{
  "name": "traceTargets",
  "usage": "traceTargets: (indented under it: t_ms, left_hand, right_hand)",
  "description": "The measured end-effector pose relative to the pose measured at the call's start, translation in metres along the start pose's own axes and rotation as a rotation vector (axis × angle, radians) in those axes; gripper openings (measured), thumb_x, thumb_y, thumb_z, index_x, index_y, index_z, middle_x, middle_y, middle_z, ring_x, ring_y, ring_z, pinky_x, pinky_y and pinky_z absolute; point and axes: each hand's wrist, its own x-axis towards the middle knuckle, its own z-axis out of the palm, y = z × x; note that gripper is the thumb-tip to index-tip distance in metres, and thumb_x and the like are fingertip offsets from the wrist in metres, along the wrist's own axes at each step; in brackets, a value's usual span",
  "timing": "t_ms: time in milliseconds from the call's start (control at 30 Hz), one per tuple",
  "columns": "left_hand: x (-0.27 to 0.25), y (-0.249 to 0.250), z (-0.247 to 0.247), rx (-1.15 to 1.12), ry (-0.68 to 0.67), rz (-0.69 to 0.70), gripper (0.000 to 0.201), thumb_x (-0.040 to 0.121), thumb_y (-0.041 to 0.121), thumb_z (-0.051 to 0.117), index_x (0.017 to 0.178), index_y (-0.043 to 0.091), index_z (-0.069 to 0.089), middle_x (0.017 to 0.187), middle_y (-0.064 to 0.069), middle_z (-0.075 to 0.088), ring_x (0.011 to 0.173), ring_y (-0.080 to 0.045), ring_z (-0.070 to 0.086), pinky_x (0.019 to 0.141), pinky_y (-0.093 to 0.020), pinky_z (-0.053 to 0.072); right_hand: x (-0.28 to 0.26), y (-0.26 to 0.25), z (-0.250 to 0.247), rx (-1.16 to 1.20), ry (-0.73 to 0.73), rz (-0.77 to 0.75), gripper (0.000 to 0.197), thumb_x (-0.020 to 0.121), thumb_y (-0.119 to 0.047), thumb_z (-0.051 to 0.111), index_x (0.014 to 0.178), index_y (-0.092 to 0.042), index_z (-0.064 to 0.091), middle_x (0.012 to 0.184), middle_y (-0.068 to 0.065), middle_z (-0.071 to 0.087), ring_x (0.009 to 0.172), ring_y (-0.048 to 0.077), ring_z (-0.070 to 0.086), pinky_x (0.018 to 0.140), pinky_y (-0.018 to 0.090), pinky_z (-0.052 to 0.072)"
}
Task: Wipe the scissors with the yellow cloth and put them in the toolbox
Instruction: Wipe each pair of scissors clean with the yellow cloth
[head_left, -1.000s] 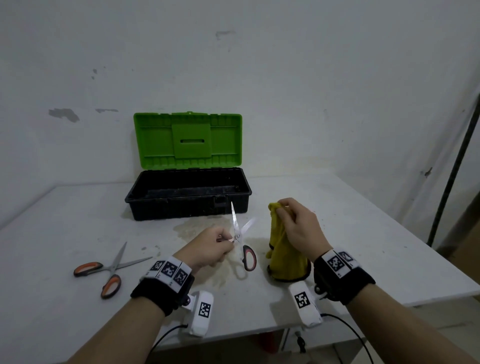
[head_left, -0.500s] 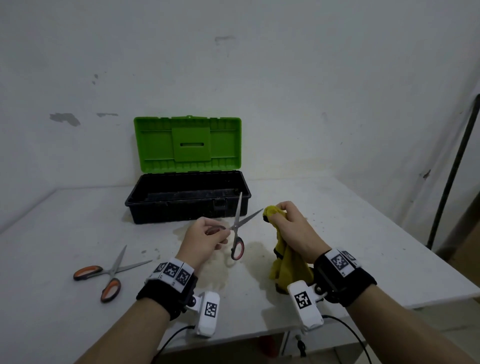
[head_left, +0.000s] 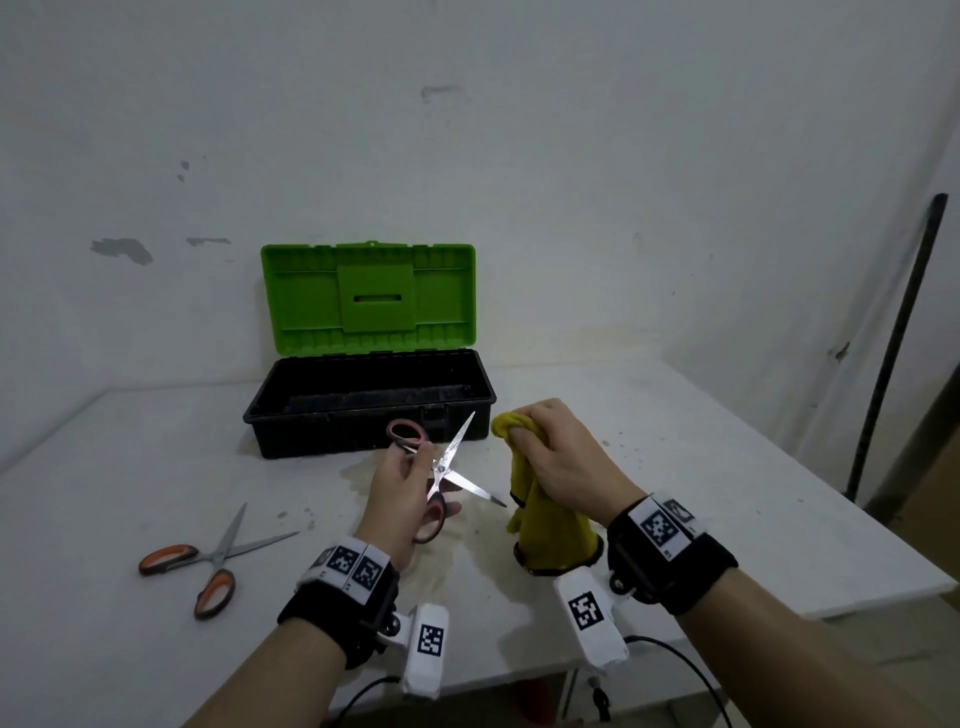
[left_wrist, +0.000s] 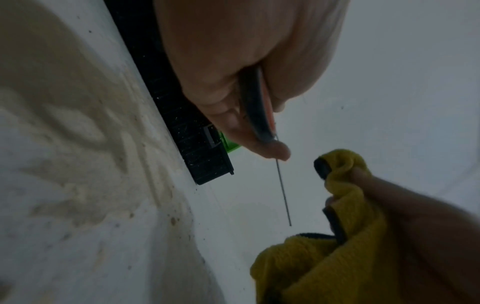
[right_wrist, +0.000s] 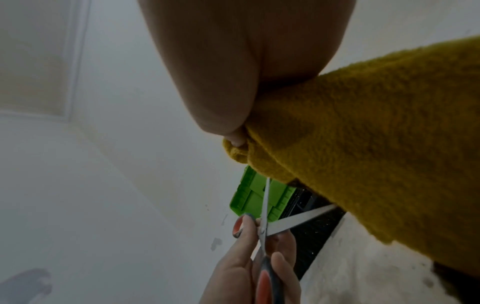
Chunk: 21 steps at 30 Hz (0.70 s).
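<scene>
Head view: left hand (head_left: 402, 493) grips scissors (head_left: 441, 470) by the handles, blades spread, frame centre, above the table (head_left: 727, 467); right hand (head_left: 558, 457) clutches the yellow cloth (head_left: 540, 540) just right. Open toolbox (head_left: 369, 402) behind; second scissors (head_left: 208, 558) lower left.
Left wrist: blade edge-on, thin line, apart from cloth.
Right wrist: cloth fills right side, hiding part of toolbox.

No readable text, only square coded markers on wristbands (head_left: 353, 564)
</scene>
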Motion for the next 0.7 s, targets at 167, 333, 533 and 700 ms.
traceTargets:
  t_ms: [167,333,533,700]
  left_hand:
    - [-0.008,-0.001,0.009,0.046,-0.027,0.043,0.013,0.101,0.026,0.056,0.105,0.014,0.061,0.101,-0.009,0.069,0.082,-0.026,0.069,0.059,-0.034,0.06]
    - [-0.012,-0.001,0.009,0.097,-0.051,0.065,0.014,0.103,0.027,0.053,0.113,0.019,0.059,0.096,-0.011,0.069,0.068,-0.024,0.066,0.061,-0.041,0.062]
    - [-0.01,-0.004,0.005,0.084,-0.057,0.059,0.011,0.098,0.018,0.062,0.104,0.009,0.063,0.086,-0.011,0.065,0.065,-0.021,0.06,0.058,-0.035,0.056]
    - [-0.01,-0.004,0.002,0.08,-0.102,0.086,0.017,0.103,0.023,0.055,0.109,0.01,0.061,0.093,-0.016,0.065,0.055,-0.02,0.059,0.062,-0.036,0.055]
  right_hand:
    - [0.002,-0.013,0.019,-0.169,-0.045,-0.132,0.023,0.1,-0.023,0.05,0.121,-0.022,0.058,0.11,0.002,0.061,0.097,0.015,0.057,0.084,0.023,0.043]
    - [-0.001,-0.014,0.032,-0.177,0.055,-0.145,0.007,0.093,-0.021,0.061,0.094,-0.026,0.056,0.089,0.001,0.063,0.08,0.017,0.058,0.069,0.03,0.051]
    - [-0.002,-0.01,0.038,-0.197,0.101,-0.159,0.01,0.088,-0.02,0.067,0.097,-0.02,0.071,0.088,-0.005,0.061,0.08,0.01,0.053,0.067,0.006,0.035]
    - [-0.006,-0.013,0.033,-0.178,0.074,-0.21,0.025,0.084,-0.008,0.064,0.106,-0.017,0.074,0.1,0.0,0.066,0.09,0.012,0.059,0.079,0.016,0.045]
